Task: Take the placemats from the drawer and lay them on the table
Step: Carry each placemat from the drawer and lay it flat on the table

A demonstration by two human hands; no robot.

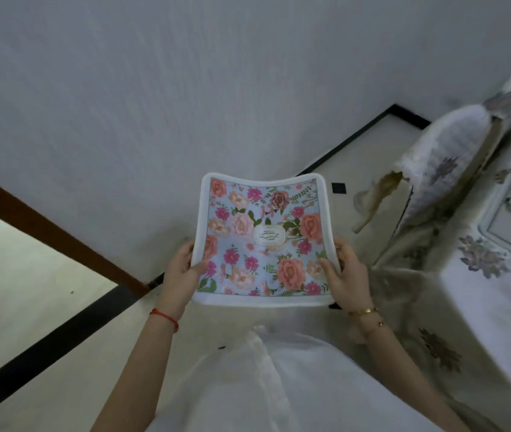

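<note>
Placemat, square and soft with a white padded border, pink and orange roses on pale blue and a small oval label at its centre (pixel 262 238), held in mid-air in front of me, above a cream tiled floor with black inlay lines (pixel 61 325). My left hand (pixel 182 269) grips its left edge, thumb on the printed face and fingers curled behind; my right hand (pixel 346 271) grips the right edge the same way, so the mat sags slightly between them, its far edge curling upward. A red thread bracelet (pixel 165 318) circles my left wrist, thin gold bangles (pixel 365 313) my right. To the right stands the table under a white cloth printed with grey-purple flowers (pixel 497 269), and beside it a chair in a white floral cover (pixel 441 169). The mat is apart from the table, touching nothing but my hands. A plain white wall (pixel 185 73) fills the background
</note>
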